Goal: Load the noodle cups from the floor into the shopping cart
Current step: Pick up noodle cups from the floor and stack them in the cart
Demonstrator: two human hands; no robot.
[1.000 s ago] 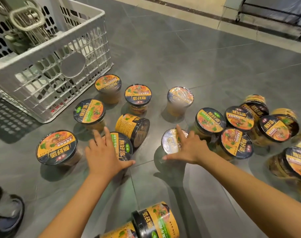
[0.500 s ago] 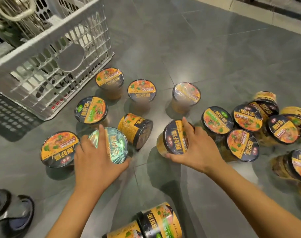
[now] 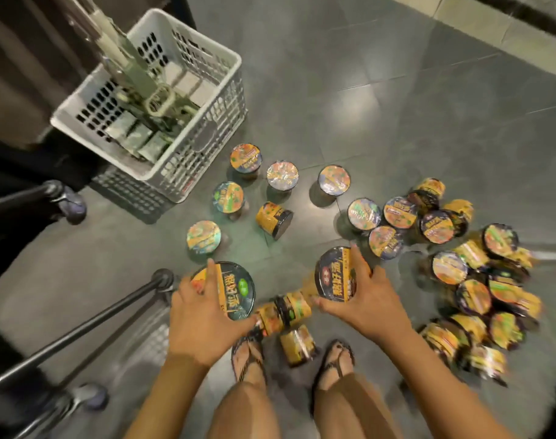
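My left hand [image 3: 200, 324] grips a noodle cup with a dark green lid [image 3: 240, 291], held above the floor. My right hand [image 3: 370, 304] grips a second noodle cup with a black lid [image 3: 333, 274], tilted on its side. Several more yellow-and-black noodle cups stand on the grey floor ahead [image 3: 282, 175], and one lies on its side [image 3: 274, 219]. A larger pile of cups [image 3: 473, 267] sits to the right. Two more cups lie by my feet [image 3: 297, 343]. The dark metal bars of the shopping cart [image 3: 80, 324] are at the lower left.
A white plastic crate [image 3: 207, 147] holding packets and a folded handle stands on the floor at the upper left. A cart wheel [image 3: 72, 204] is beside it. My sandalled feet [image 3: 248, 359] stand between the cups. Open grey tile lies beyond the cups.
Both hands have lifted their cups off the floor. The view has risen and pulled back, so my legs, my feet and the cart bars now show.
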